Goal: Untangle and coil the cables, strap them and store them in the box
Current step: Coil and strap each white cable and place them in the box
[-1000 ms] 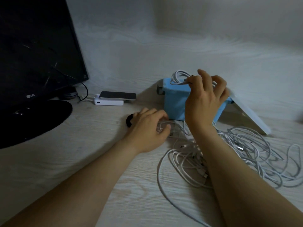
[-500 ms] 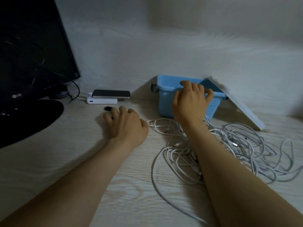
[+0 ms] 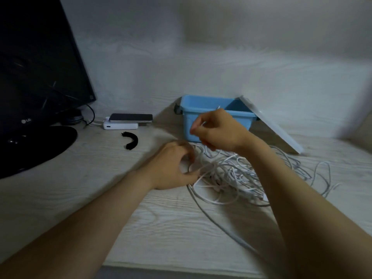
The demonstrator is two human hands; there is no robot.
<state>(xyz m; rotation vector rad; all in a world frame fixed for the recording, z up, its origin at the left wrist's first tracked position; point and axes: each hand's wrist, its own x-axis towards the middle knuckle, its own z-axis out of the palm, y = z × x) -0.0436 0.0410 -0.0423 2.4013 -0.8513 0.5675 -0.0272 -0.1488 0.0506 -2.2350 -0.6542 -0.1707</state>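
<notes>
1. The white cables (image 3: 237,174) lie tangled on the desk (image 3: 100,198) before the blue box (image 3: 201,109), sprawling left to right under your wrists.
2. Your right hand (image 3: 219,131) pinches one strand, raised before the box.
3. Your left hand (image 3: 173,166) curls at the tangle's left edge — grip unclear.

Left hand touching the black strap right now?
Apart. The head view shows bare desk between the left hand and the black strap.
</notes>
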